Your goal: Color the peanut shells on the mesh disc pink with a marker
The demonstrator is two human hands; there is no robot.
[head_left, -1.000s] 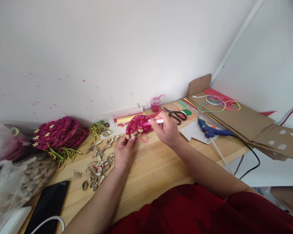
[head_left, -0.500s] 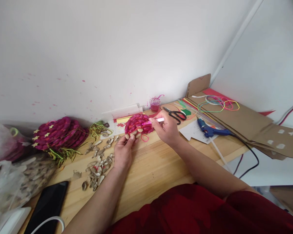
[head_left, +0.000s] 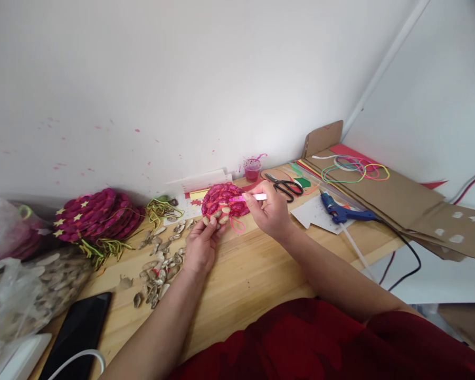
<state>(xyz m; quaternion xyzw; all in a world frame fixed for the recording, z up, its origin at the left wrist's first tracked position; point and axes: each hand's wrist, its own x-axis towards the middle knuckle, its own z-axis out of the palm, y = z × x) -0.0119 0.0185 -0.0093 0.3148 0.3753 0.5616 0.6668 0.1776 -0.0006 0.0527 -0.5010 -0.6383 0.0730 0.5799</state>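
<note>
My left hand [head_left: 202, 240] is closed on the lower left edge of a round craft piece covered in shells [head_left: 224, 198]. Most of its shells are painted magenta over a red base, while a few along the near edge are bare and pale. A pink cord loop [head_left: 237, 226] hangs from it. Between the thumb and fingers of my right hand [head_left: 271, 211] is a white-handled paintbrush [head_left: 257, 197], its pink tip touching the painted shells. Behind the piece stands a small clear cup of pink paint [head_left: 252, 170].
Loose shells [head_left: 158, 277] lie left of my hand, beyond them a stack of finished magenta pieces [head_left: 98, 214], a phone [head_left: 79, 332] and a bag of shells [head_left: 59, 279]. Rightward are black-handled scissors [head_left: 287, 186], a blue glue gun [head_left: 346, 212] with its cable, and cardboard [head_left: 411, 211] under coloured cords.
The paintbrush tip has shifted very slightly on the shells. The piece is tilted a little differently and its cord loop has swung slightly right. Both hands keep their hold.
</note>
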